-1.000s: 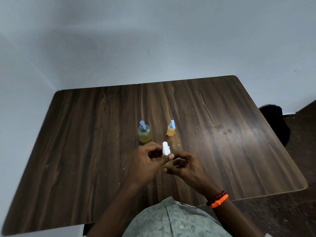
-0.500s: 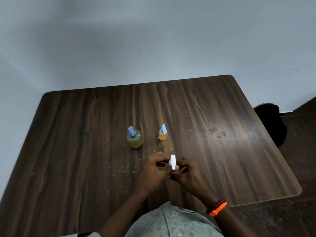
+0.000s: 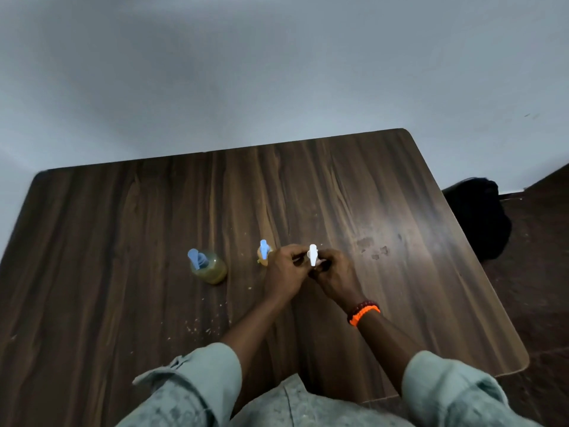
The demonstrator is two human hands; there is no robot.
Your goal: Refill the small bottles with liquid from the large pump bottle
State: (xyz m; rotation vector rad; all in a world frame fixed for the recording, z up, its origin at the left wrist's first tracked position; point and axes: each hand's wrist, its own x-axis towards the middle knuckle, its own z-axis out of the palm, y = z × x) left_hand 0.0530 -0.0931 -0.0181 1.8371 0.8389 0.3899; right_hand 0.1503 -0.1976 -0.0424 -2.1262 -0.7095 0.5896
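A large pump bottle point(image 3: 209, 266) with a blue pump head and yellowish liquid stands on the dark wooden table point(image 3: 123, 241). To its right stands a small orange bottle point(image 3: 263, 255) with a blue top, partly hidden by my left hand point(image 3: 284, 272). Both my left hand and my right hand point(image 3: 334, 275) hold a small bottle with a white pump top point(image 3: 312, 254) between them above the table. Fingers of both hands curl round it. Its body is hidden by the fingers.
Crumbs lie scattered on the table in front of the large bottle. Dark stains point(image 3: 374, 246) mark the wood to the right of my hands. A black bag point(image 3: 478, 217) sits on the floor past the table's right edge. A grey wall stands behind.
My hands have carried the white-topped bottle away from me and to the right, level with the small orange bottle. The camera has tilted, showing my sleeves.
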